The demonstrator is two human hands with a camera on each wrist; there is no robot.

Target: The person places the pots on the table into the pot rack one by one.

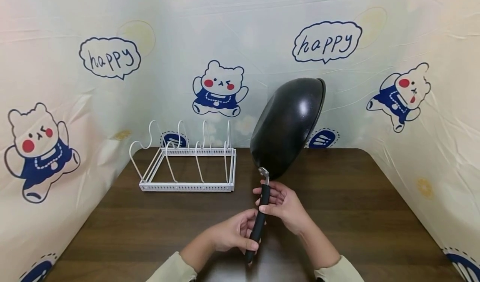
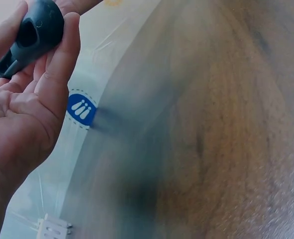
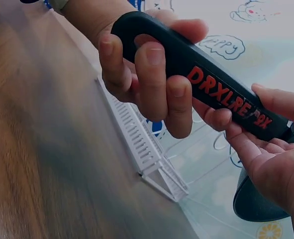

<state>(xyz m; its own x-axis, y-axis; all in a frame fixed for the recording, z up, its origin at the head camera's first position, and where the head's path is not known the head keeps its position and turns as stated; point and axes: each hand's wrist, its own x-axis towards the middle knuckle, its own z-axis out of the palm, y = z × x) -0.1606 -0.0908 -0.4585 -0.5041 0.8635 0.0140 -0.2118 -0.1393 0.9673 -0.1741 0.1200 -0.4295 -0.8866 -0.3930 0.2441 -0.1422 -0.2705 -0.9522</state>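
Observation:
A black wok (image 1: 288,121) is held up over the table (image 1: 337,207), tilted on its side with its dark underside showing in the head view. Its black handle (image 1: 258,225) points down toward the person. Near the handle's lower end, my left hand (image 1: 233,233) grips it between thumb and curled fingers. Higher up, close to the metal joint (image 1: 264,172), my right hand (image 1: 288,207) holds the same handle. Red lettering (image 3: 226,97) runs along the handle in the right wrist view. The wok's inside faces away and is hidden.
Left of the wok, a white rack (image 1: 187,187) with several curved wire dividers stands on the wooden table. A printed cloth (image 1: 262,32) hangs behind the table and along both sides.

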